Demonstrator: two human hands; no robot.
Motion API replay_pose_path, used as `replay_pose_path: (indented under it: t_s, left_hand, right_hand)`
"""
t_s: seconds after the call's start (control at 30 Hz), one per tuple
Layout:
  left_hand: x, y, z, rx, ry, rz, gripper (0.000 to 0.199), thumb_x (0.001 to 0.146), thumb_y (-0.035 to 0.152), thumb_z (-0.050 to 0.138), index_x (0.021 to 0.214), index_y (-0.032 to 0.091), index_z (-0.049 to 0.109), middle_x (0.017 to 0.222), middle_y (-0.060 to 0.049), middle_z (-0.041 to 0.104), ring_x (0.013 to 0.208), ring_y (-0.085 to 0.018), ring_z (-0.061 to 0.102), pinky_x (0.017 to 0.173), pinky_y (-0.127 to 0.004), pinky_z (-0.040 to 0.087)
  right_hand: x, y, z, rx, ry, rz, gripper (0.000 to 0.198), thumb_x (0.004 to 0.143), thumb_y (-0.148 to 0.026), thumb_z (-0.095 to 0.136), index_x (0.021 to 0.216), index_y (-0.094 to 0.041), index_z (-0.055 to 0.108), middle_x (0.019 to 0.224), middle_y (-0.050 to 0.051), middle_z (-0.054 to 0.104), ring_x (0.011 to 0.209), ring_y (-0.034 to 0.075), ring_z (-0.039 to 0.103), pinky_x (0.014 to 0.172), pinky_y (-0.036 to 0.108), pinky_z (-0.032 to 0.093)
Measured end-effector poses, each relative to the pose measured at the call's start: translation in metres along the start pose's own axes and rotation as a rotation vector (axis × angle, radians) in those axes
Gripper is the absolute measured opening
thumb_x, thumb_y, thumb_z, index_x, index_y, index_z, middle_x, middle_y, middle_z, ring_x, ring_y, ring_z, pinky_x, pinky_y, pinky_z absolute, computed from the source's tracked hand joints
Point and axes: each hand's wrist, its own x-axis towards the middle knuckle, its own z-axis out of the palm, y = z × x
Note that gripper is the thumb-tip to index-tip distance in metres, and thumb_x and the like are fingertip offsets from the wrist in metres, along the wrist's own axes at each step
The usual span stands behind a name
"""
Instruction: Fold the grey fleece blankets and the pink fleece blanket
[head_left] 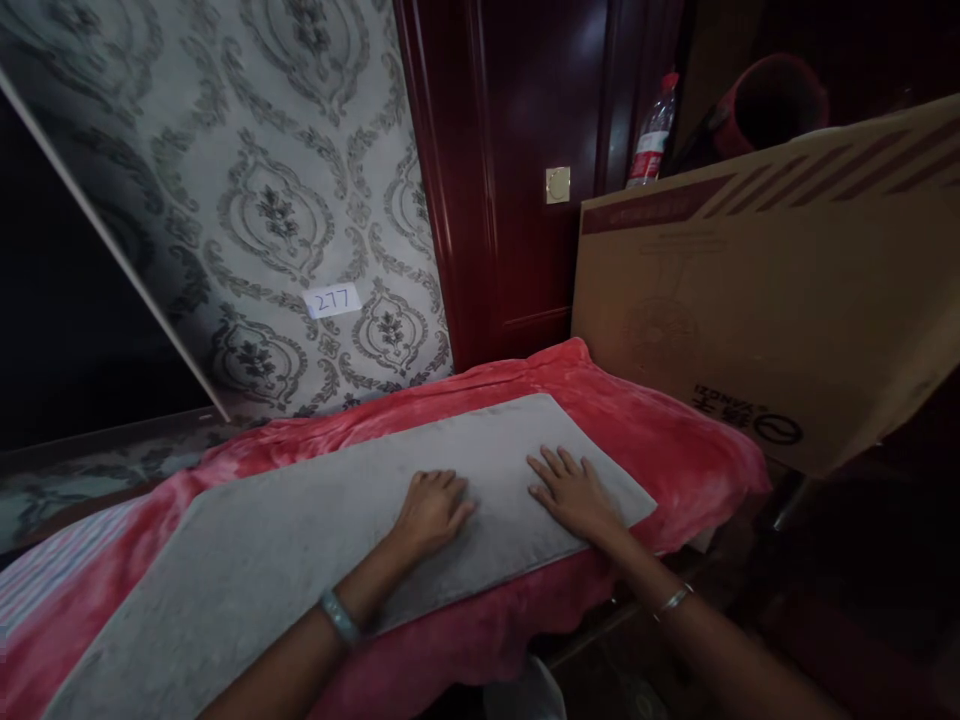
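Note:
A long grey mat (300,520), flat and smooth-looking, lies over a red blanket (645,440). My right hand (574,495) rests palm down near the mat's right end, its fingers spread. Left of it, about a hand's width away, my left hand (433,510) lies on the middle of the mat with its fingers slightly bent and the thumb apart. Neither hand grips anything that I can see. The palms are hidden beneath the hands.
Behind the blanket stand a patterned wall with a paper label (333,300) and a dark red door (517,150). A large cardboard box (757,290) rises at the right, with a plastic bottle (654,140) by its top edge. A dark screen-like panel (67,290) stands at the left.

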Motion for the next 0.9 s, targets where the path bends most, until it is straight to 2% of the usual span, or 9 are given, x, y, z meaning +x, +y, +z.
replay_pose_path:
  t_s: [0.1,0.17,0.23,0.37,0.47,0.57,0.7,0.83,0.9]
  left_hand:
    - [0.056,0.015,-0.011,-0.066,-0.005,-0.010,0.055,0.101,0.041,0.040,0.151,0.017,0.047,0.157,-0.016,0.046,0.145,-0.029,0.042,0.118,-0.049,0.034]
    - [0.085,0.027,-0.001,-0.096,-0.046,-0.013,0.064,0.099,0.044,0.044,0.158,0.020,0.034,0.166,-0.015,0.029,0.153,-0.031,0.028,0.122,-0.055,0.027]
    - [0.100,0.037,0.017,-0.100,-0.072,-0.009,0.067,0.098,0.051,0.045,0.160,0.026,0.031,0.169,-0.012,0.023,0.155,-0.036,0.021,0.121,-0.064,0.021]
    - [0.101,0.043,0.051,-0.080,-0.006,0.015,0.064,0.099,0.056,0.041,0.158,0.032,0.034,0.169,-0.009,0.025,0.155,-0.039,0.018,0.120,-0.069,0.016]
    - [0.098,0.040,0.058,-0.086,0.007,0.023,0.064,0.099,0.056,0.041,0.158,0.033,0.035,0.168,-0.009,0.026,0.155,-0.039,0.019,0.121,-0.068,0.016]
    - [0.099,0.038,0.057,-0.100,0.000,0.024,0.065,0.098,0.058,0.042,0.158,0.034,0.033,0.168,-0.009,0.025,0.155,-0.039,0.018,0.121,-0.069,0.015]
    - [0.101,0.037,0.058,-0.131,-0.015,0.020,0.066,0.098,0.060,0.042,0.158,0.036,0.033,0.169,-0.008,0.023,0.155,-0.040,0.015,0.121,-0.070,0.013]
    - [0.102,0.036,0.060,-0.161,-0.026,0.027,0.067,0.097,0.061,0.042,0.158,0.036,0.033,0.169,-0.008,0.022,0.155,-0.040,0.014,0.121,-0.070,0.011]
    - [0.102,0.036,0.061,-0.168,-0.026,0.026,0.067,0.097,0.062,0.042,0.158,0.037,0.033,0.169,-0.008,0.021,0.155,-0.040,0.013,0.121,-0.070,0.011]
  right_hand:
    - [0.001,0.000,0.002,0.039,-0.003,0.024,0.058,0.103,-0.052,0.033,0.156,-0.031,0.040,0.166,0.006,0.028,0.153,0.033,0.022,0.119,0.063,0.018]
    - [0.000,0.002,0.004,0.085,-0.008,0.035,0.056,0.103,-0.049,0.033,0.156,-0.030,0.042,0.166,0.005,0.029,0.153,0.031,0.023,0.120,0.060,0.018]
    - [-0.001,0.008,0.007,0.142,0.002,0.039,0.055,0.103,-0.044,0.032,0.154,-0.029,0.045,0.164,0.004,0.033,0.153,0.028,0.025,0.121,0.056,0.019]
    - [0.018,0.034,0.007,0.322,0.071,0.041,0.054,0.095,-0.037,0.046,0.147,-0.024,0.055,0.150,0.008,0.054,0.140,0.027,0.047,0.117,0.046,0.034]
    - [0.059,0.061,-0.004,0.573,0.170,0.200,0.053,0.086,-0.028,0.057,0.138,-0.021,0.062,0.137,0.010,0.065,0.123,0.027,0.060,0.108,0.041,0.045]
    - [0.111,0.086,-0.015,0.698,0.237,0.408,0.054,0.081,-0.022,0.061,0.135,-0.019,0.063,0.130,0.012,0.068,0.116,0.027,0.064,0.101,0.039,0.049]
    - [0.166,0.106,-0.013,0.753,0.235,0.561,0.047,0.082,-0.021,0.060,0.128,-0.010,0.065,0.106,0.015,0.074,0.091,0.026,0.070,0.081,0.036,0.055]
    - [0.195,0.116,-0.001,0.860,0.229,0.569,0.023,0.085,-0.029,0.063,0.098,-0.012,0.073,0.080,0.007,0.072,0.072,0.020,0.065,0.067,0.031,0.053]
    - [0.203,0.119,0.004,0.926,0.245,0.525,0.021,0.088,-0.033,0.063,0.088,-0.014,0.073,0.074,0.004,0.069,0.068,0.018,0.062,0.064,0.030,0.053]
